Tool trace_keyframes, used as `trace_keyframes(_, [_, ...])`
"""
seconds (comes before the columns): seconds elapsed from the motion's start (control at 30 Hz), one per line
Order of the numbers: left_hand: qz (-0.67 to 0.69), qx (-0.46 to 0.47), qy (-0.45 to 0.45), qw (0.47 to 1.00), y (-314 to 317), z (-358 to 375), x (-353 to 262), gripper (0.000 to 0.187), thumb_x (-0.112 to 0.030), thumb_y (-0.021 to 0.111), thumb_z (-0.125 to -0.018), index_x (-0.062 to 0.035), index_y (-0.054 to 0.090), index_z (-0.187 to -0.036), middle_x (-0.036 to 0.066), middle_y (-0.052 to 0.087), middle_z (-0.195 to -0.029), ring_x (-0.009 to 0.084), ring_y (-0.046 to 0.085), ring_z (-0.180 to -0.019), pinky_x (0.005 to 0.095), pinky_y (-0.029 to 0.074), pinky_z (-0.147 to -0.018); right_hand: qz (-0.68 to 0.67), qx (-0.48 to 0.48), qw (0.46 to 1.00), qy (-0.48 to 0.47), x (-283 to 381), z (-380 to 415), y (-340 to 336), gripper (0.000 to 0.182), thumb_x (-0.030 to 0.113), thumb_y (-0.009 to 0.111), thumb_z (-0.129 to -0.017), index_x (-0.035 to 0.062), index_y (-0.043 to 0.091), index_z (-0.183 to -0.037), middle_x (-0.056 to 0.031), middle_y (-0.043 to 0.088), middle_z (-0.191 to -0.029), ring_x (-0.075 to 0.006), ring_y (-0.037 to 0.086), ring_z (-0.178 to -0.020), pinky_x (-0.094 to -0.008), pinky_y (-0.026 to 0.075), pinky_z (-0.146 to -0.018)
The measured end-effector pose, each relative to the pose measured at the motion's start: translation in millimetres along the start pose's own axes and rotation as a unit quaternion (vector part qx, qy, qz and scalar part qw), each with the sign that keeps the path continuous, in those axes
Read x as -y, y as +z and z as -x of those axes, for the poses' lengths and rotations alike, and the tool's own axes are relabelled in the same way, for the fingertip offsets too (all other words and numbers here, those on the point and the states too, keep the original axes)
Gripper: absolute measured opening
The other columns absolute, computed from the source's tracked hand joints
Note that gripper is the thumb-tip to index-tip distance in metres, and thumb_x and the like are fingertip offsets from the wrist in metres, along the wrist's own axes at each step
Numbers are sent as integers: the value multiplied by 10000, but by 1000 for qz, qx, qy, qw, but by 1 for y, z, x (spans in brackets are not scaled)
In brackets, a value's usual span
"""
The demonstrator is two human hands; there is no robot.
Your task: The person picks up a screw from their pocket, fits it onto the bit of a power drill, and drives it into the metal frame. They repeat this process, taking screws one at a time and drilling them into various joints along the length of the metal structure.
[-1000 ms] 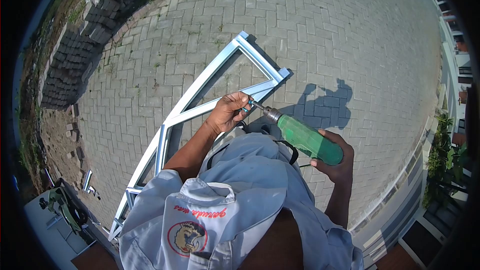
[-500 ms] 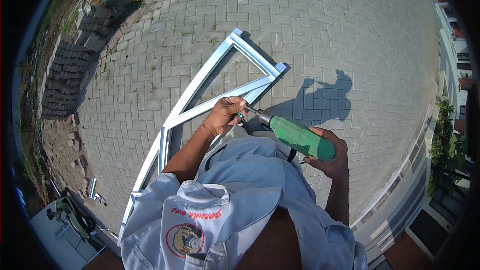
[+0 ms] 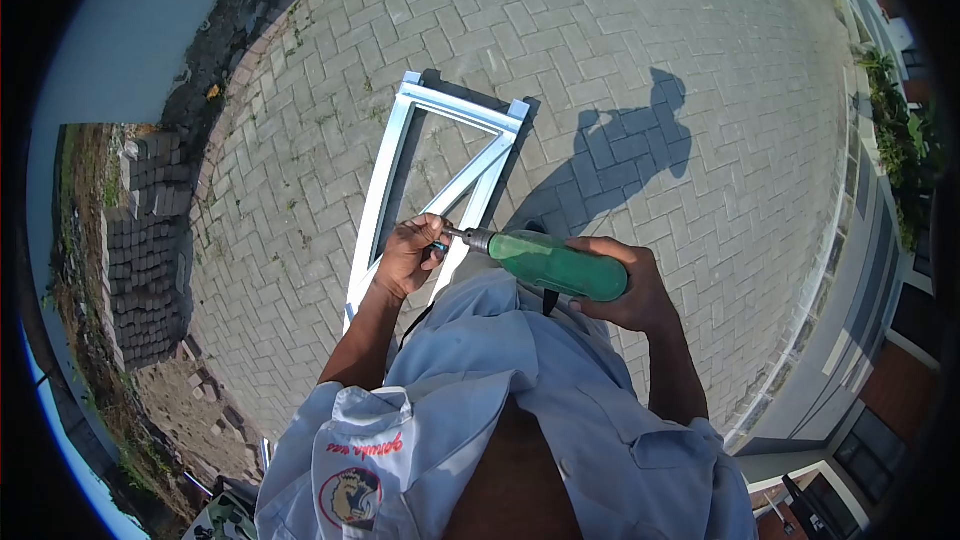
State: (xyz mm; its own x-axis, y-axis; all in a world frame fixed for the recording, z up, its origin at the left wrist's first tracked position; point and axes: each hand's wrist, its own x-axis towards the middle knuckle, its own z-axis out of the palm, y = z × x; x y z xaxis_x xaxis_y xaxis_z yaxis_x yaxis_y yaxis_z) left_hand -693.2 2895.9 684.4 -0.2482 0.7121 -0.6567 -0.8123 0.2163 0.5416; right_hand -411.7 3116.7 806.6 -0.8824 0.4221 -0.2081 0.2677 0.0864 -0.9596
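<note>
My right hand (image 3: 640, 285) is wrapped round the rear of a green power drill (image 3: 555, 265), which lies level across my front with its chuck pointing left. At the tip of the bit, my left hand (image 3: 408, 255) is closed in a pinch. What the left fingers hold is too small to make out; a bit of teal shows beside them. Below and beyond the hands, a silver metal truss frame (image 3: 385, 175) lies on the paving, with a diagonal bar inside it. My body and left arm hide its near end.
Block paving (image 3: 300, 130) spreads all around, with my shadow (image 3: 635, 145) on it. Stacked paving blocks (image 3: 145, 260) stand at the left, beside bare earth. Along the right run a kerb, green plants (image 3: 895, 130) and a building front.
My view has turned, so the frame now stands more upright in it. Both hands and the drill appear further left, with the bit still at my left fingers.
</note>
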Motion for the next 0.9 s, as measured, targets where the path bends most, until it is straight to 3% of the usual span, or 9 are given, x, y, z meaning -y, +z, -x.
trace_keyframes(0.13, [10,14,-16,1000,-4,1,4,181,-210,671,-1026,-38,635,-983,71,649,-843,85,482,-573,192,313,-454,21,-19,1000,-9,-3,9,10,754,80,884,-613,-3,654,-1326,-155,753,-1151,-203,745,-1016,-331,576,-906])
trace_keyframes(0.43, [38,65,-9,997,-37,17,21,172,-161,711,-997,-11,677,-1075,71,678,-859,79,553,-614,193,335,-455,31,-8,999,21,5,20,38,738,71,896,-611,-8,659,-1305,-145,741,-1176,-203,718,-1064,-352,555,-957])
trace_keyframes(0.6, [64,69,31,995,-53,30,35,153,-185,703,-1005,-34,679,-1001,66,686,-834,86,568,-601,184,335,-443,50,8,999,-14,9,19,52,729,53,889,-619,2,662,-1310,-147,746,-1156,-197,726,-1041,-338,563,-934])
trace_keyframes(0.8, [129,98,73,984,-64,44,46,176,-204,696,-1009,-35,684,-1057,67,684,-816,92,568,-587,174,326,-426,56,29,998,-19,14,15,58,731,72,886,-635,5,655,-1324,-148,733,-1185,-201,717,-1069,-337,555,-948])
trace_keyframes(0.9, [126,58,65,988,-65,54,47,205,-215,700,-1004,-36,689,-1104,67,676,-803,92,560,-576,176,330,-425,69,40,997,-18,16,14,63,739,79,887,-639,6,649,-1335,-150,732,-1183,-212,718,-1074,-341,553,-951])
